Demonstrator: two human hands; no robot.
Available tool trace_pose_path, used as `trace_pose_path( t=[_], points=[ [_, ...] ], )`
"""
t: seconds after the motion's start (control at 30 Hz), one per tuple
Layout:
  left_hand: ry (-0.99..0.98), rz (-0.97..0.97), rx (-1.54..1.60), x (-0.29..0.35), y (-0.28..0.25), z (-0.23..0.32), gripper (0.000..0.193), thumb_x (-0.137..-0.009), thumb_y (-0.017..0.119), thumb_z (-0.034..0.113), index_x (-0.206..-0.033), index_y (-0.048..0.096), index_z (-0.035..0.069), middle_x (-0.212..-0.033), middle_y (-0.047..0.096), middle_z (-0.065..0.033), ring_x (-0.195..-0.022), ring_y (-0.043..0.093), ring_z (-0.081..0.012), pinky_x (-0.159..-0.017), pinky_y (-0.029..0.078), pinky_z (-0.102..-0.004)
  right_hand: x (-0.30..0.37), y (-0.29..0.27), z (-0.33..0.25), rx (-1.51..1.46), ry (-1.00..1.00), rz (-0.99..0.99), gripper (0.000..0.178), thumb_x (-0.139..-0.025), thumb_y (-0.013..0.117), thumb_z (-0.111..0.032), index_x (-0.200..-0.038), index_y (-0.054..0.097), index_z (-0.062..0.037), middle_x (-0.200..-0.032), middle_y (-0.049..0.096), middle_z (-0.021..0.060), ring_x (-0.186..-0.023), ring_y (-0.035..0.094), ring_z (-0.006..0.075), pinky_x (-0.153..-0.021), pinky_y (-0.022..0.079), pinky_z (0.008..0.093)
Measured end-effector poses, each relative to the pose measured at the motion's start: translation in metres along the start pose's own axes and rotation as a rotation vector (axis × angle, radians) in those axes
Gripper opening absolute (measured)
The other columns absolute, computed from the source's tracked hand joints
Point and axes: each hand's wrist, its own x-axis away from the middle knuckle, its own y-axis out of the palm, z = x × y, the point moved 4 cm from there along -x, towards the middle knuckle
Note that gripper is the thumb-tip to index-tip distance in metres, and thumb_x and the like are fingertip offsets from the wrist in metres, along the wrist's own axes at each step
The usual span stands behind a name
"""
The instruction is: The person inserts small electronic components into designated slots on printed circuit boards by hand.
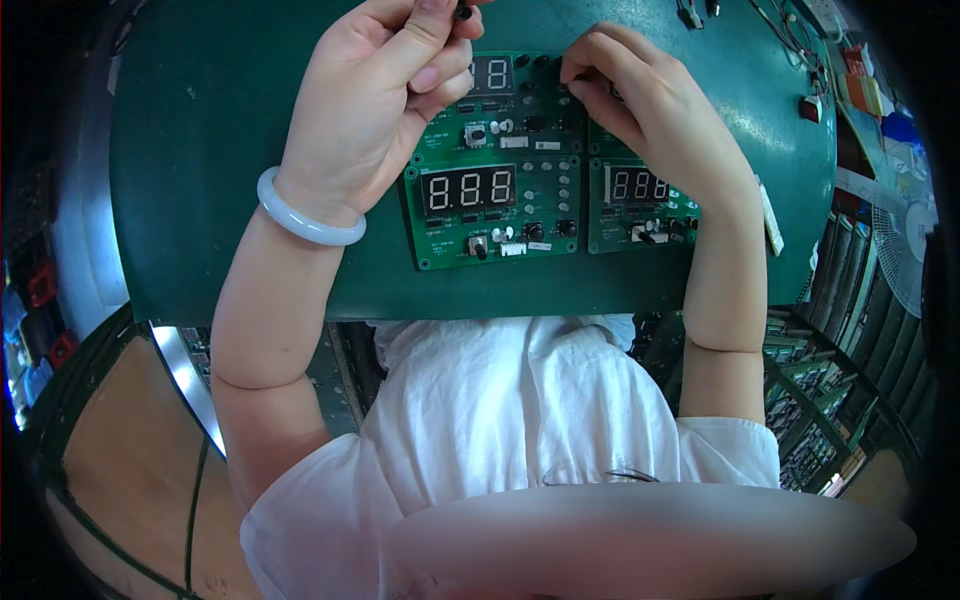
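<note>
My left hand [375,85] is raised over the far left of the circuit boards, closed, with a small black part [462,13] showing at the thumb and fingertips. My right hand [650,95] reaches to the far board's right side; thumb and forefinger pinch a tiny dark part at the board, mostly hidden by the fingers. Under the hands lie green circuit boards with three-digit displays: a near-left board [550,215] in full view, a far-left board [440,140] partly covered by my left hand, and a right-hand board [605,235] partly covered by my right arm. Small black round caps [541,60] stand on the far-left board.
The boards lie on a dark green tabletop [200,150]. Loose cables [785,30] and small connectors lie at the far right. A pale strip [770,217] rests beside my right forearm. A white fan [900,240] and racks of boards [810,400] stand to the right.
</note>
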Motion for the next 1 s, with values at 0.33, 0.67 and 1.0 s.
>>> trace_pose_path(
  t=[0.33,0.67,1.0],
  points=[
    [-0.274,0.436,-0.344,0.013,0.036,0.016,0.03,-0.107,0.056,0.019,-0.119,0.062,-0.007,-0.085,0.057,-0.0023,-0.059,0.04,-0.0066,-0.056,0.034,-0.0205,-0.008,-0.022,-0.012,0.061,0.229,-0.205,0.014,-0.09,0.067,-0.01,-0.103,0.065,-0.005,-0.105,0.057,0.0107,-0.104,0.054,0.0305,-0.095,0.043,0.0392],
    [-0.143,0.257,-0.795,0.019,0.028,0.02,0.031,-0.107,0.057,0.022,-0.126,0.07,0.001,-0.069,0.048,0.0056,-0.058,0.033,-0.002,-0.056,0.029,-0.0196,-0.002,0.006,0.03,-0.282,-0.696,0.449,0.013,-0.082,0.074,-0.005,-0.093,0.068,-0.0051,-0.087,0.063,0.0093,-0.086,0.063,0.0299,-0.079,0.051,0.0397],
    [-0.206,0.269,-0.75,0.017,0.024,0.018,0.033,-0.107,0.055,0.023,-0.127,0.068,0.0,-0.086,0.055,0.0006,-0.06,0.035,-0.0013,-0.056,0.03,-0.0184,-0.001,-0.026,-0.004,-0.042,0.054,-0.073,0.021,-0.077,0.079,-0.003,-0.096,0.071,-0.0042,-0.086,0.066,0.0108,-0.08,0.066,0.0301,-0.071,0.054,0.0392]
  ],
)
